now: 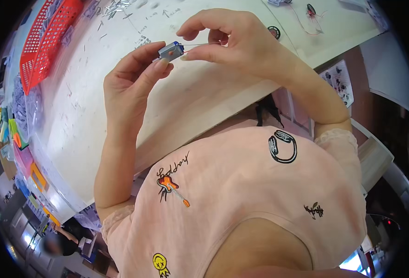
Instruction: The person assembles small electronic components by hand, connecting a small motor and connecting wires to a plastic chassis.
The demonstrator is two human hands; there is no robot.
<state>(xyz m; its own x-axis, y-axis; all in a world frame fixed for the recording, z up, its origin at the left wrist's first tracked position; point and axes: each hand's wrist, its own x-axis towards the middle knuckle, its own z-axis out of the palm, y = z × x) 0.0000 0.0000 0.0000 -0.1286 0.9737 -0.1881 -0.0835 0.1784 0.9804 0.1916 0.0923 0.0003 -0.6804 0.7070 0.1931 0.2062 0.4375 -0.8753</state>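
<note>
Silver motor sits pinched in the left hand, just beside the right hand, whose grip I cannot tell.

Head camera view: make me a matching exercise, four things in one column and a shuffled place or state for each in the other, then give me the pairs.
Things
1. Left hand
2. Red basket
3. Right hand
4. Round dark part

Places or states
A. At the thin wires by the block's blue end
B. Lying on the table, beyond the other hand's wrist
C. Holding the silver and blue block
D. Perforated, at the picture's upper left

Right pairs: 1-C, 2-D, 3-A, 4-B
</note>
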